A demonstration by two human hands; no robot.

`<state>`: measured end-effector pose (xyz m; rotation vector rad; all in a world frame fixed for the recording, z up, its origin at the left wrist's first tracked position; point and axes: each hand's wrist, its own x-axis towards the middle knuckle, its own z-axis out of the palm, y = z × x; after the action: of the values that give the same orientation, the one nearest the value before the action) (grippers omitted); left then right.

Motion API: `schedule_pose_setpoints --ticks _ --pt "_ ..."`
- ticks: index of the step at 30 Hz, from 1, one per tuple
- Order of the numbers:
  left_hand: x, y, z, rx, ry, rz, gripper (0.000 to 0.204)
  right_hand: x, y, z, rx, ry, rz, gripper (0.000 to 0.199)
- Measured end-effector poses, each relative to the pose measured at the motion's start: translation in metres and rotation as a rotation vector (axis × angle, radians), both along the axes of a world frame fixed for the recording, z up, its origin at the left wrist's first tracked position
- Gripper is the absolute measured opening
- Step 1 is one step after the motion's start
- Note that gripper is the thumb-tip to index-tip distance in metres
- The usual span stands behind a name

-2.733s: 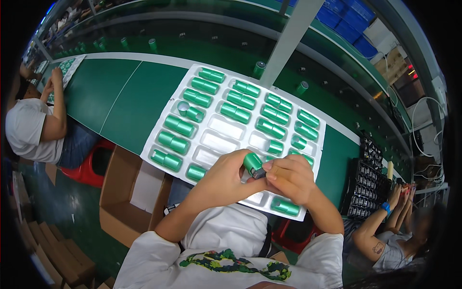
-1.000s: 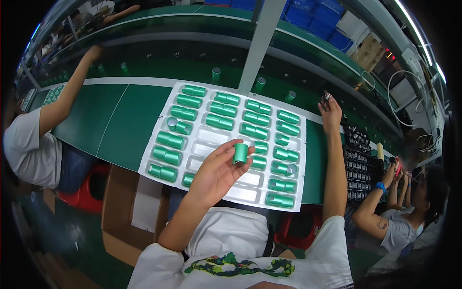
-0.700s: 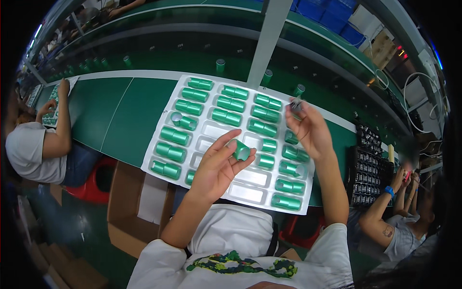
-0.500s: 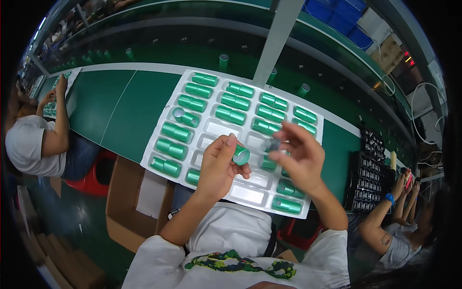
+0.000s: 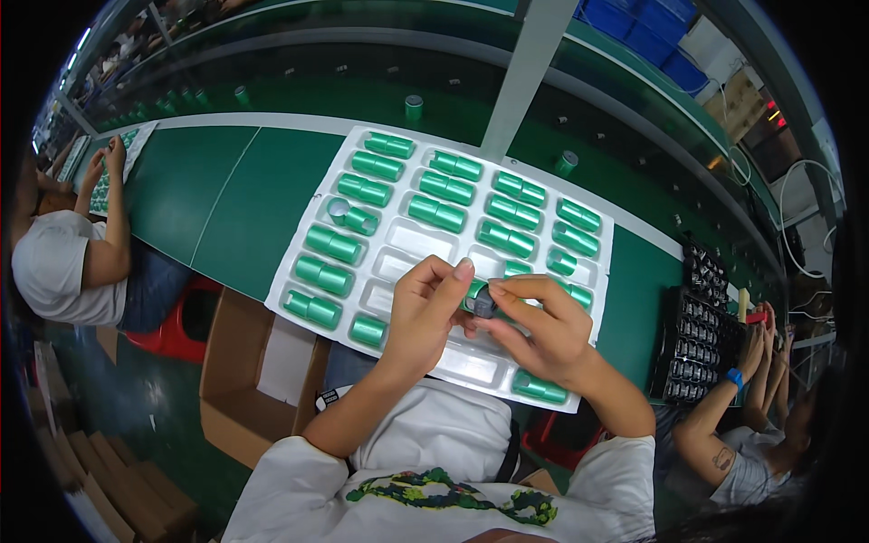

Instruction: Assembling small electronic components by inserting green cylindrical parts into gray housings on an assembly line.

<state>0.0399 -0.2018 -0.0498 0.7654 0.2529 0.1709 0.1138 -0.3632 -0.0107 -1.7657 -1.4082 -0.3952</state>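
Pinching the round dark-grey part [image 5: 485,305] in my right hand [image 5: 548,333] at the glossy green cylindrical shell [image 5: 473,289] gripped by my left hand [image 5: 422,312], I could jam or drop it through tilting. One each, mid-frame; under them a white moulded tray [image 5: 421,237], seven left-column places filled; beyond, two upright green cylinders [image 5: 414,108], upper centre and right.

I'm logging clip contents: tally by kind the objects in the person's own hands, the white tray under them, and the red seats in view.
Green cylinder, in the left hand: 1
Dark part, at the right hand's fingers: 1
White tray: 1
Red seats: 2
Total: 5
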Motion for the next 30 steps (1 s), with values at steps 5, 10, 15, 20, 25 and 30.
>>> schedule_pose_setpoints --ticks 5,10,15,20,25,30 --pt "-0.004 0.003 0.003 0.038 0.002 -0.014 0.028 -0.006 0.002 0.007 0.003 0.105 0.012 0.041" --pt "-0.006 0.001 0.006 0.205 -0.024 -0.011 0.027 -0.004 -0.001 0.004 -0.024 -0.03 0.023 0.039" --pt "-0.014 0.007 0.022 0.483 -0.061 -0.062 0.032 0.004 0.002 -0.002 0.033 -0.219 -0.001 0.037" --pt "-0.023 0.023 0.034 0.789 0.003 -0.34 0.03 0.005 0.001 -0.003 0.026 -0.23 0.152 0.036" --pt "-0.026 0.03 0.024 0.977 -0.016 -0.221 0.027 0.003 0.015 -0.015 0.065 -0.237 0.123 0.038" --pt "-0.027 0.028 0.039 1.338 0.021 -0.111 0.054 0.023 0.012 -0.007 0.035 -0.17 0.123 0.033"
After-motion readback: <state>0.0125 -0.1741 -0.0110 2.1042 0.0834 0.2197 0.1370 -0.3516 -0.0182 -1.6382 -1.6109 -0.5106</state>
